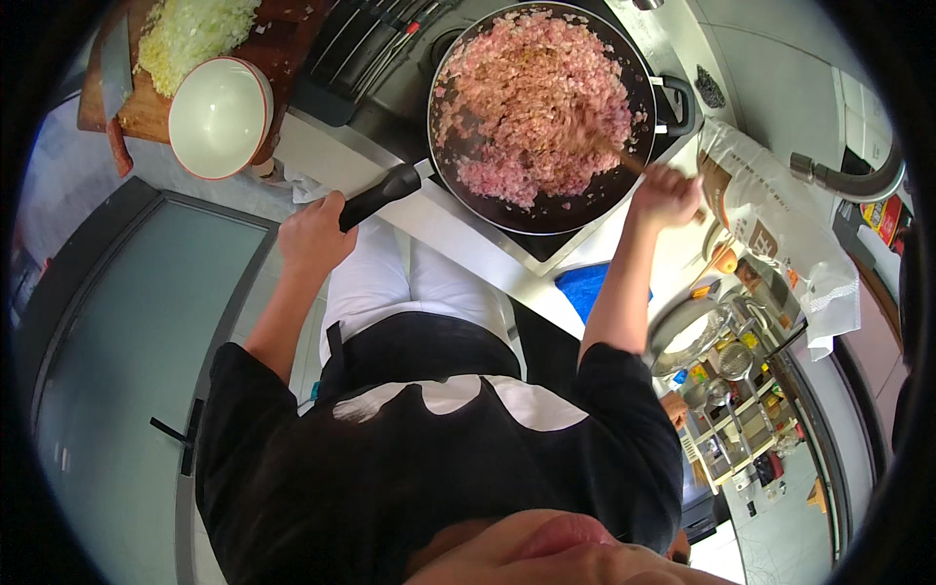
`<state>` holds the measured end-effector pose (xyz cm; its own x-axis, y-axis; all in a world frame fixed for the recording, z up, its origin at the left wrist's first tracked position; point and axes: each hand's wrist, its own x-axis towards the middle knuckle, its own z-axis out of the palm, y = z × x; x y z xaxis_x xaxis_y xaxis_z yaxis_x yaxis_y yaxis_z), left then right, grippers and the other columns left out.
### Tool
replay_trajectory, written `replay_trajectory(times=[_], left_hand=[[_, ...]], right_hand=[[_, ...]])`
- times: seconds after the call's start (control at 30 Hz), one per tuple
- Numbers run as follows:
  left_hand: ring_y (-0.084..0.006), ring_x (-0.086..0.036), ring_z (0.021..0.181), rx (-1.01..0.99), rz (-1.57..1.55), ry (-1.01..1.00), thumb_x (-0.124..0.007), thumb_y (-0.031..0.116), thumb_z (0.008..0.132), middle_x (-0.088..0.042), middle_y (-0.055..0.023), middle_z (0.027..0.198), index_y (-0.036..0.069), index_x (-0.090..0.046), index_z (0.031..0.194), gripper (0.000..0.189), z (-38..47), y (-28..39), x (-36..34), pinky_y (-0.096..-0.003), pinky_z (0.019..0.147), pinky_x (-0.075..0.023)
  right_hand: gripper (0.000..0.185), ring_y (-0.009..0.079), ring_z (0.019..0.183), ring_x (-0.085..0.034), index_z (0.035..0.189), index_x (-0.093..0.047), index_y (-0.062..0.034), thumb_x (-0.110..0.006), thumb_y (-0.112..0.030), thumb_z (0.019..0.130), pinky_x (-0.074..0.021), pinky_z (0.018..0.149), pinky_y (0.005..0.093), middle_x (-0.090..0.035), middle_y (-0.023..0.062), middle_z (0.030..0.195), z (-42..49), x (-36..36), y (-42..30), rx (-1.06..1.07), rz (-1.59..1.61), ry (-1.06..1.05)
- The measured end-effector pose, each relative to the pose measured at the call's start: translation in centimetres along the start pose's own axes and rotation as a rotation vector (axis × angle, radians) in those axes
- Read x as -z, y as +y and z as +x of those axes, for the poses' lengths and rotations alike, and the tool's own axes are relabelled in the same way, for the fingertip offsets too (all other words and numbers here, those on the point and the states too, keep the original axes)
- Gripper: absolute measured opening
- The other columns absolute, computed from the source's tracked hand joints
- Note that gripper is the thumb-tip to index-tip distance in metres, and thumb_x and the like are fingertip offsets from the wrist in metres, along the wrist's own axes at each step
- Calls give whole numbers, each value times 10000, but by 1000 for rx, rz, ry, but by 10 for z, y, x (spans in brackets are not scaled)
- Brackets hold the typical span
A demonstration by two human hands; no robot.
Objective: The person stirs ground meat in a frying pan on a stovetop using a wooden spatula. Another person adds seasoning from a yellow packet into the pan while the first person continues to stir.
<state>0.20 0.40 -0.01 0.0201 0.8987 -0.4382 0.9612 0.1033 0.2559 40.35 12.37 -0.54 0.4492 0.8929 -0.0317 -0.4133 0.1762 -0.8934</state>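
A large dark frying pan (457, 196) with a steel rim stands on the hob, holding a wide heap of pink minced meat (541, 102) with brown patches. My left hand (314, 232) is closed around the end of its long black handle (380, 196). At the pan's lower right edge, my right hand (667, 196) grips a wooden utensil (630, 161). The utensil's far end is blurred and lost in the meat, so its shape cannot be told. A short loop handle (685, 106) sticks out on the pan's right side.
Upper left, a wooden cutting board (146, 121) bears chopped vegetables (194, 36), a cleaver (115, 73) and a white bowl (219, 117) near its edge. A plastic bag (775, 212), a blue cloth (585, 289) and a metal bowl (669, 322) lie on the right, near a faucet (841, 178).
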Motion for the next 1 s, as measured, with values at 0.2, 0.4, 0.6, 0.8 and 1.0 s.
replay_trajectory(times=[0.2,0.4,0.6,0.8,1.0], left_hand=[[-268,-584,629,-5,12,-12,-674,244,598,-575,-51,678,109,-500,772,281,4,0,4,-381,517,-452],[-270,-582,626,-15,27,-25,-673,240,595,-570,-55,669,107,-495,765,279,5,-1,8,-382,519,-452],[-273,-583,628,4,-27,-3,-684,241,589,-570,-58,670,105,-502,776,294,2,1,2,-380,528,-455],[-297,-583,652,12,-40,-43,-669,245,602,-582,-74,692,94,-495,801,305,2,1,4,-405,527,-448],[-267,-580,607,-23,17,28,-690,240,584,-565,-48,654,104,-503,764,294,4,0,4,-369,513,-451]], right_hand=[[336,124,380,-294,531,-308,-134,-459,-219,819,-256,383,284,-264,-20,422,-70,-92,42,-173,22,-37],[319,111,382,-357,500,-350,-105,-506,-82,777,-309,378,267,-391,12,447,64,-146,55,232,-142,-137],[295,138,411,-358,538,-374,-114,-486,-179,803,-337,436,294,-379,23,458,55,-3,0,79,-203,-120],[163,163,504,-485,628,-496,-93,-525,-130,785,-385,447,281,-496,46,556,-75,-26,28,-199,-83,136],[363,138,366,-304,509,-293,-121,-493,-170,808,-295,389,302,-299,2,417,17,-147,64,-5,-50,-281]])
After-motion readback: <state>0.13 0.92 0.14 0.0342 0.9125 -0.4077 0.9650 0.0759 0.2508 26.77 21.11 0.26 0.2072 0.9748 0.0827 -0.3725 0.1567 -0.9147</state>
